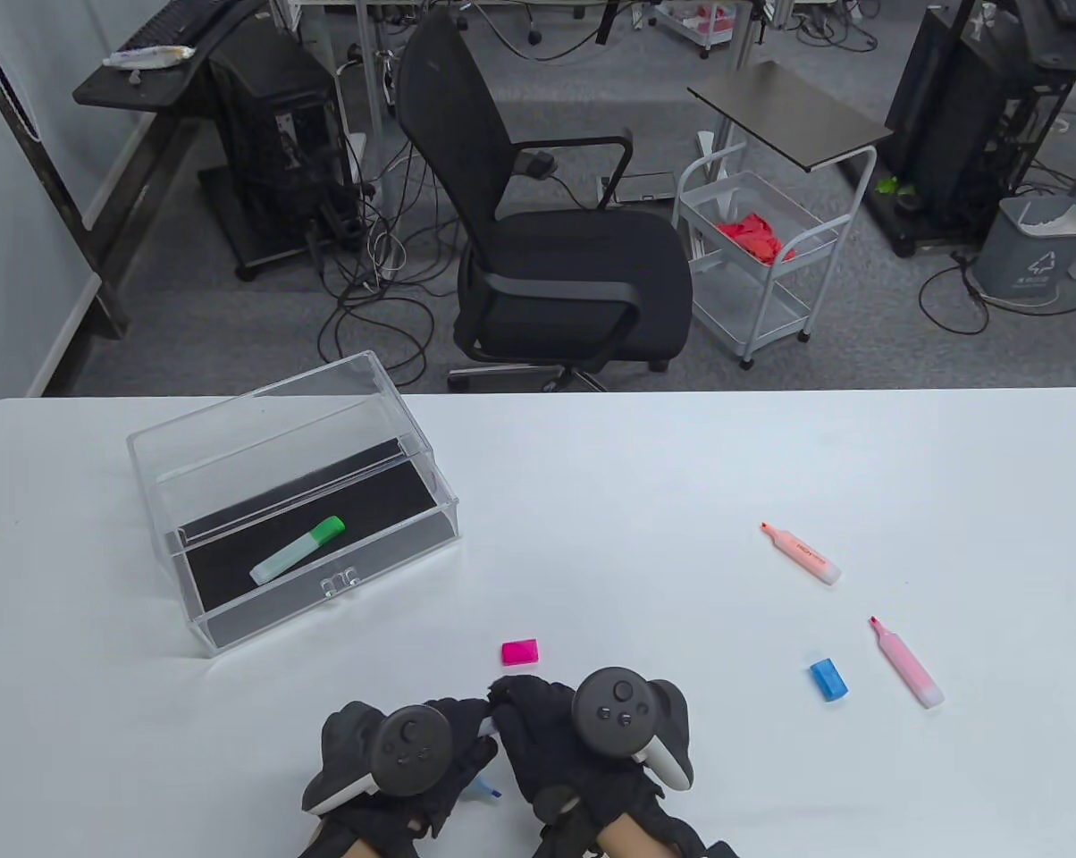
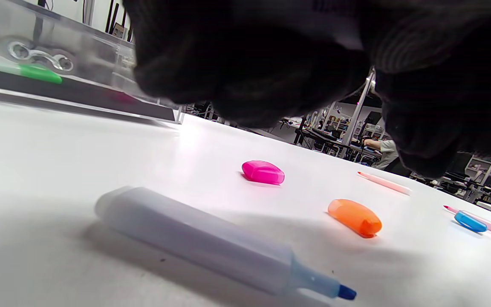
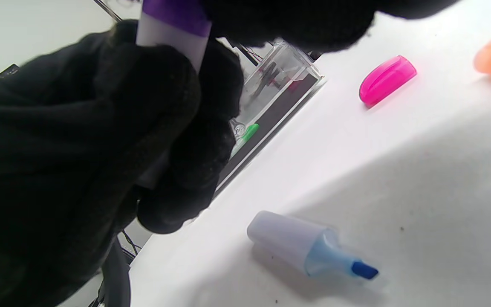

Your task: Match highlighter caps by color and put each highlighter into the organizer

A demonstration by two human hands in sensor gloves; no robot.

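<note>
My two hands meet near the table's front edge over a purple highlighter (image 3: 173,25). My left hand (image 1: 462,726) grips its pale body, and my right hand (image 1: 516,706) pinches the purple cap end. An uncapped blue highlighter (image 2: 211,245) lies on the table under them. A pink cap (image 1: 519,652) lies just beyond my hands, with an orange cap (image 2: 355,217) near it. To the right lie a blue cap (image 1: 828,679), an uncapped orange highlighter (image 1: 801,553) and an uncapped pink highlighter (image 1: 905,662). The clear organizer (image 1: 234,447) at the left has its drawer pulled out, with a capped green highlighter (image 1: 297,550) inside.
The white table (image 1: 645,465) reaches across the whole view. Past its far edge stand a black office chair (image 1: 556,268) and a white wire cart (image 1: 761,259).
</note>
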